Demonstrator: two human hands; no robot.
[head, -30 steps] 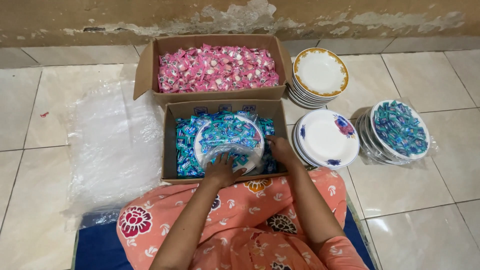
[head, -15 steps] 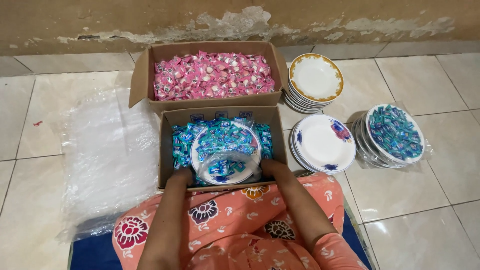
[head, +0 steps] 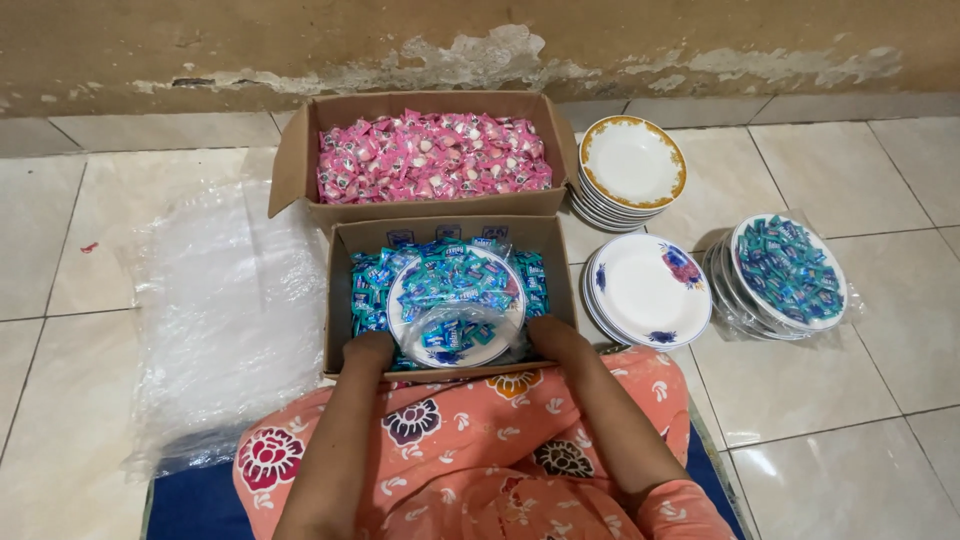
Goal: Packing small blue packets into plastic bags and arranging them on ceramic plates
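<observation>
Both hands are down inside the near cardboard box point(head: 345, 300), at its near edge: the left hand point(head: 368, 350) at the lower left rim of a plastic-wrapped plate point(head: 457, 303), the right hand point(head: 552, 338) at its lower right rim. Fingers are buried among the blue wrapped candies point(head: 368, 290), so whether they are curled under the plate or lying flat cannot be told. 1 second ago both hands sat close together on the plate's near side; 0.5 seconds ago they had spread to its 2 sides, and they are now lower and wider. Judged from this, the plate, loaded with blue candies under a film, is being seated or gripped from beneath, level in the box centre. Behind it, touching, stands a second box point(head: 300, 160) full of pink candies point(head: 430, 155). On the tiled floor point(head: 870, 400) to the right: a gold-rimmed plate stack point(head: 633, 165), a flower-printed plate stack point(head: 650, 290), and a wrapped stack topped with blue candies point(head: 788, 272). Clear plastic sheeting point(head: 225, 310) lies left of the boxes.
</observation>
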